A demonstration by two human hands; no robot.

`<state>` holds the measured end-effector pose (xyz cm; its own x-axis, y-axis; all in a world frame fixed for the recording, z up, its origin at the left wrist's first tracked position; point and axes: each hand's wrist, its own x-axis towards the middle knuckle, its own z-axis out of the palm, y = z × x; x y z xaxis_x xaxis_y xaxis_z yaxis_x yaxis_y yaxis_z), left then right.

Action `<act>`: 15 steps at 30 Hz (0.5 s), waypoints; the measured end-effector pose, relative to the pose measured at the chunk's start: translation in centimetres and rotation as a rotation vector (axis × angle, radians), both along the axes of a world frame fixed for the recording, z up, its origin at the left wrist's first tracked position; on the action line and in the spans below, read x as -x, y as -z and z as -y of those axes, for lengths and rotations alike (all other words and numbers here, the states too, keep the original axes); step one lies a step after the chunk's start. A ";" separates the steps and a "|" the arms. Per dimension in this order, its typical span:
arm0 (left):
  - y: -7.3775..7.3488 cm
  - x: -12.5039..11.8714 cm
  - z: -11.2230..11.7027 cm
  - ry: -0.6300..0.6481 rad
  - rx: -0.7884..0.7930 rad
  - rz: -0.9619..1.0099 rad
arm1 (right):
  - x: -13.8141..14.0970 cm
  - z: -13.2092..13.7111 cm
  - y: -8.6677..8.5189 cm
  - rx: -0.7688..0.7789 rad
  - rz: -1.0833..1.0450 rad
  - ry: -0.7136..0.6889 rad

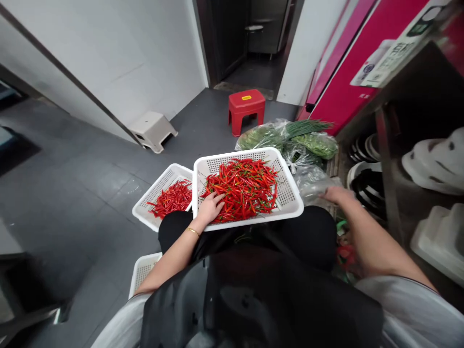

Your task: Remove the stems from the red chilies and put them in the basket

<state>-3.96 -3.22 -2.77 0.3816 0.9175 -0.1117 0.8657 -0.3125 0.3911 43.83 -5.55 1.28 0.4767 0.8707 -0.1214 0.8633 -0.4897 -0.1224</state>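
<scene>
A white perforated plastic basket (290, 193) of red chillies (250, 186) with green stems rests across my lap. My left hand (212, 207) lies on the chillies at the basket's near left, fingers stretched out and slightly apart. Out to the right of the basket, my right hand (337, 195) is closed on the edge of a clear plastic bag (310, 183); motion blurs it a little. On the floor to the left, partly under the lap basket, a second white basket (145, 208) holds more red chillies (172, 199).
Bagged green vegetables (264, 135) lie beyond the basket. A red stool (247, 101) and a whitish stool (154, 128) stand farther off. At right, a shelf rack (389, 159) holds white containers (440, 154). Another white basket (143, 268) sits at lower left.
</scene>
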 end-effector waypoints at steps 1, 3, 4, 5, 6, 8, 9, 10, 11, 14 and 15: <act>-0.1 -0.3 -0.2 -0.028 -0.002 0.019 | 0.7 -1.0 -1.1 0.054 0.021 -0.044; -0.4 -1.1 -0.7 -0.094 -0.013 0.070 | 3.4 -3.0 -3.4 0.018 0.042 -0.133; -0.5 -1.6 -1.0 -0.129 -0.020 0.099 | 5.3 -3.8 -4.4 -0.072 0.023 -0.232; -0.6 -2.1 -1.2 -0.156 -0.028 0.128 | 7.6 -4.6 -5.1 -0.146 -0.033 -0.390; -0.7 -2.7 -1.3 -0.161 -0.037 0.155 | 10.2 -5.2 -5.4 -0.165 -0.097 -0.514; -0.8 -3.8 -1.3 -0.070 -0.042 0.191 | 15.6 -6.1 -4.9 -0.132 -0.163 -0.692; -0.8 -4.2 -1.2 0.010 -0.036 0.196 | 18.1 -6.4 -4.2 -0.117 -0.175 -0.727; -0.8 -4.4 -1.0 0.088 -0.026 0.195 | 20.4 -6.6 -3.2 -0.095 -0.186 -0.756; -0.8 -4.4 -0.8 0.146 -0.011 0.190 | 22.4 -6.8 -2.1 -0.046 -0.199 -0.783; -0.8 -3.0 -0.5 0.127 0.035 0.195 | 26.0 -6.9 1.1 0.084 -0.228 -0.824; -0.9 -2.2 -0.4 0.079 0.042 0.201 | 26.5 -6.9 1.8 0.092 -0.237 -0.834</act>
<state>-1.76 -2.79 -1.86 0.4709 0.8799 -0.0635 0.7421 -0.3561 0.5679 17.35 1.30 -0.53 -0.3592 0.9062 -0.2232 0.9012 0.2747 -0.3351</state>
